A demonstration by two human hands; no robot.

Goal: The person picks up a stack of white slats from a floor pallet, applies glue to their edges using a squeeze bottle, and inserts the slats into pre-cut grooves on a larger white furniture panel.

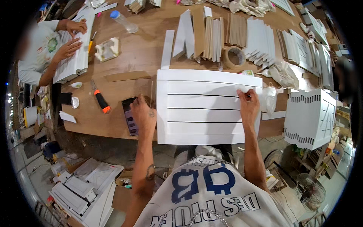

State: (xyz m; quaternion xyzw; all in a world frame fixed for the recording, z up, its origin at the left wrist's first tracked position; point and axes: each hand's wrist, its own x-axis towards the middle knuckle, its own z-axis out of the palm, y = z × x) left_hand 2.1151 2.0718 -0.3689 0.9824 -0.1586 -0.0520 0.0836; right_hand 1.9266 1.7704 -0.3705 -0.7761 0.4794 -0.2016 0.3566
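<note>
A white slatted panel (204, 130) with dark grooves lies in front of me, its near edge overhanging the table edge. My right hand (248, 104) is over its right part, fingers bent together in a pinch; whatever they hold is too small to make out. Left of the panel, my left hand (143, 113) is closed, fingertips together, and I cannot make out what is in them. Beside that hand a thin upright strip (152, 92) runs along the panel's left edge. A dark phone (131, 119) lies partly under the left hand.
An orange-and-black utility knife (100, 100) and a cardboard strip (126, 76) lie to the left. Behind the panel stand a tape roll (234, 56) and stacked white slats (260, 41). A co-worker's hands (70, 49) rest on white boards at far left. A white box-like piece (308, 117) stands right.
</note>
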